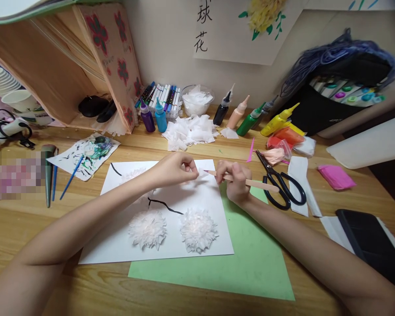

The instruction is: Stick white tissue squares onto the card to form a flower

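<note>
- The left hand (176,170) has its fingers pinched together on a small white tissue piece (202,172), held above the white sheet (171,245)
- The right hand (234,181) has its fingers clamped on a wooden stick (261,184), whose tip meets the tissue piece
- Two white tissue flowers (148,229) lie on the sheet, nearer the person
- Black scissors (281,182) rest on the desk (26,219) just right of the right hand
</note>
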A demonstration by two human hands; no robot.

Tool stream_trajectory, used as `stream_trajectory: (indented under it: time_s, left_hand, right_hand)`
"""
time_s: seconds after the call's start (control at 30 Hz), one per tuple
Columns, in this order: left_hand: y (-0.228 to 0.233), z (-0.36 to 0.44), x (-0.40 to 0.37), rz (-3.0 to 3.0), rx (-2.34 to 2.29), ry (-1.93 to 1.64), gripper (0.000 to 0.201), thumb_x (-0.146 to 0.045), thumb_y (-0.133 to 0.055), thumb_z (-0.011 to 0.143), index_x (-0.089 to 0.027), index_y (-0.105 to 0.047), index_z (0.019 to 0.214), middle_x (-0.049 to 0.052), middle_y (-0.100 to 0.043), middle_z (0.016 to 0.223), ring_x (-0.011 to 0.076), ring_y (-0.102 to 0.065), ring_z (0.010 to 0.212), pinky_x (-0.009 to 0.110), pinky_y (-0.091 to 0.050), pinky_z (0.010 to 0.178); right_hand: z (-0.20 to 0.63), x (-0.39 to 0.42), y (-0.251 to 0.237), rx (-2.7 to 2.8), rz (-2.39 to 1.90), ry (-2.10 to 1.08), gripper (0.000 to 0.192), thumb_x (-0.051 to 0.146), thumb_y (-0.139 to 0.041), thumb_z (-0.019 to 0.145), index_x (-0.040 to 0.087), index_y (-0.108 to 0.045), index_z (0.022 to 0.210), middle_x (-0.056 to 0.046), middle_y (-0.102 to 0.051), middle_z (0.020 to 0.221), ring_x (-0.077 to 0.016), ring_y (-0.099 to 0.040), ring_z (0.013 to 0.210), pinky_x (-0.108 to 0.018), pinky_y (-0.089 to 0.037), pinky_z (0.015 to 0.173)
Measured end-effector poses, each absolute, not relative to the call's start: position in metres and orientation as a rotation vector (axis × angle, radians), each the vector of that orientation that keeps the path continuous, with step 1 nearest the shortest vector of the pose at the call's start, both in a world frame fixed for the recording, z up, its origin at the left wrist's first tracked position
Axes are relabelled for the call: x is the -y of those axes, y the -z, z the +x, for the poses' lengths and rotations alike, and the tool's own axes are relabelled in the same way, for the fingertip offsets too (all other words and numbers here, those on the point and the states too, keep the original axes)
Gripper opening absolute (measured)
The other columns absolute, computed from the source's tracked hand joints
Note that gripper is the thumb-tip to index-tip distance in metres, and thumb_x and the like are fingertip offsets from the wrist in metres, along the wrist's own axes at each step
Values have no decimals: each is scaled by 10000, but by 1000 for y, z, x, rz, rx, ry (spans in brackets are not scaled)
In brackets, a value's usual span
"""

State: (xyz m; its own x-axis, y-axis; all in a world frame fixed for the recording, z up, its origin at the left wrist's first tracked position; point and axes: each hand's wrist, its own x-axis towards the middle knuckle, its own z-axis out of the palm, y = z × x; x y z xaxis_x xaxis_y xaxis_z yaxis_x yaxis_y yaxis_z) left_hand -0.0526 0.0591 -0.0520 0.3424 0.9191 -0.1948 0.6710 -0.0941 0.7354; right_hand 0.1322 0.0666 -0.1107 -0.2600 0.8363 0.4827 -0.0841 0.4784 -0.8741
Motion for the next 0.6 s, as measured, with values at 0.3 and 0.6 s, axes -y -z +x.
stream_trajectory:
  time_s: [0.3, 0.6]
  left_hand:
    - [50, -59, -61, 1925, -1474, -417, 159, -286, -564, 700, -156, -654, 711, 15, -610, 724, 133, -526, 688, 264, -381, 647]
    - [28, -95, -36, 2115, -1639, -469, 280, -394, -450, 854, -183, -612, 941, 49, -624, 956, 172, -555, 875, 297, -416, 784]
  right_hand:
    - [124, -73, 109, 1537, -909, -1096, 191, 359, -631, 791, 224, -510, 851, -21, -625, 923, -136, -580, 776, -276, -444, 693]
    - [123, -73, 106, 1624, -817, -1437, 265, 345, -710, 708, 191, -495, 718, -12, -600, 732, -131, -574, 698, -258, -451, 656]
